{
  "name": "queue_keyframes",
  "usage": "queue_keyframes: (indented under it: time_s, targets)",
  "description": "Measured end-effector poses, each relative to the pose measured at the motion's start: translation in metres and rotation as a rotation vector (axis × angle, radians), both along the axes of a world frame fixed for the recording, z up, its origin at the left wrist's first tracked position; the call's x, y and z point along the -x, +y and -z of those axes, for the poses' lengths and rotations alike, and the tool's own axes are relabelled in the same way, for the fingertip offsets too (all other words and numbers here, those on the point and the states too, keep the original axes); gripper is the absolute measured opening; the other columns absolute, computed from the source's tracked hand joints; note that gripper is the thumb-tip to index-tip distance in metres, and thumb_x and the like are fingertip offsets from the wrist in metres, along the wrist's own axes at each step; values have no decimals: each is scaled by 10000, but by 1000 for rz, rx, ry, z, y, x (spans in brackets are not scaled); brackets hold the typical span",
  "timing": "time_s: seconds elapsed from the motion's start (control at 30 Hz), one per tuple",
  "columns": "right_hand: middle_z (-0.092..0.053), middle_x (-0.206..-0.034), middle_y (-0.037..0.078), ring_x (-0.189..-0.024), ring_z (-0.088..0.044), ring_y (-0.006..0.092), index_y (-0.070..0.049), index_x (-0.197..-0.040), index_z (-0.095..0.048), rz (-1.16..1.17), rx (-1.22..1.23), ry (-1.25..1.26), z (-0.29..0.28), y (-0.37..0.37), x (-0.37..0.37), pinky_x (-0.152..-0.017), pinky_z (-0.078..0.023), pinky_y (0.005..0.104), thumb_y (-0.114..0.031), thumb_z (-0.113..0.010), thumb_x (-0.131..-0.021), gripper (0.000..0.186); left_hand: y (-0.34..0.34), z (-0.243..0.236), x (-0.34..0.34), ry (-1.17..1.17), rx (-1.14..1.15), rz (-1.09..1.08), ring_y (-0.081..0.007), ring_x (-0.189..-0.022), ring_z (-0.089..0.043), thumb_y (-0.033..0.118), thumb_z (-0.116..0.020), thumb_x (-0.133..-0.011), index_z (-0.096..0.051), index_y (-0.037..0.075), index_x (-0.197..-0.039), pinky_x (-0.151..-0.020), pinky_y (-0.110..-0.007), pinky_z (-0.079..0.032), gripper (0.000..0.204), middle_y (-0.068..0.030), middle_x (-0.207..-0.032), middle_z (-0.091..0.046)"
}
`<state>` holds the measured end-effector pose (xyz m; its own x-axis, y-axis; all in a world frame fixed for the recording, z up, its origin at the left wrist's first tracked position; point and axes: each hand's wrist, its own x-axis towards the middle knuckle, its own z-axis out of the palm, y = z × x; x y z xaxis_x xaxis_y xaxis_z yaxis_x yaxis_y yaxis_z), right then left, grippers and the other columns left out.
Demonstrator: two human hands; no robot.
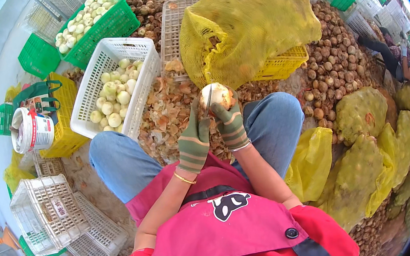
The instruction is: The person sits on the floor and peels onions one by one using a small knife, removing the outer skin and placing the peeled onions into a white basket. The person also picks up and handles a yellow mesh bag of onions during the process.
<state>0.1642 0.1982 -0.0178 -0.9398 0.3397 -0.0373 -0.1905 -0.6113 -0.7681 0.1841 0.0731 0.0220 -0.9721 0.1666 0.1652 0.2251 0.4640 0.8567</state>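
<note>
Both my hands wear green-and-tan striped gloves and meet in front of my knees. My right hand (229,124) is closed round a partly peeled onion (219,97), white with brown skin left on its right side. A narrow knife (208,101) lies with its blade against the onion's left side. My left hand (194,143) is closed at the lower end of that blade; the handle is hidden in the glove. Below the onion, loose onion skins (168,113) cover the floor between my legs.
At left stands a white crate (85,107) of peeled onions, with a green crate (76,54) of more behind it. A yellow mesh sack (253,24) rests on crates ahead. Unpeeled onions (332,67) and full sacks (349,175) lie at right. Other people sit farther off.
</note>
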Motion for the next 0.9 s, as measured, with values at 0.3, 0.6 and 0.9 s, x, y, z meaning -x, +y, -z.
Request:
queue_keyframes:
  time_s: [0.3,0.6,0.9]
  targets:
    - [-527,-1205,114,-1077,-574,197,-31,-1311,-388,168,-220,-98,-5,-14,3,-901,-543,314,-17,-734,-796,621,14,31,16,96,81,-140,-340,-577,-629,293,-493,-1019,-510,145,-1415,-516,-402,-470,424,-195,-726,-649]
    - [-556,-1192,130,-1073,-598,250,-28,-1291,-430,153,15,-138,15,-16,10,-919,-549,359,-17,-721,-808,564,-1,42,33,-379,-290,-114,-277,-627,-666,243,-464,-1026,-607,49,-1284,-559,-376,-493,353,-147,-786,-708]
    - [-465,-1381,129,-1291,-434,292,-31,-1386,-418,-218,692,-140,5,-10,11,-1104,-380,458,-312,-732,-864,672,-63,131,73,143,173,-78,-356,-797,-675,105,-620,-870,-609,19,-1163,-688,-433,-550,306,-215,-969,-678]
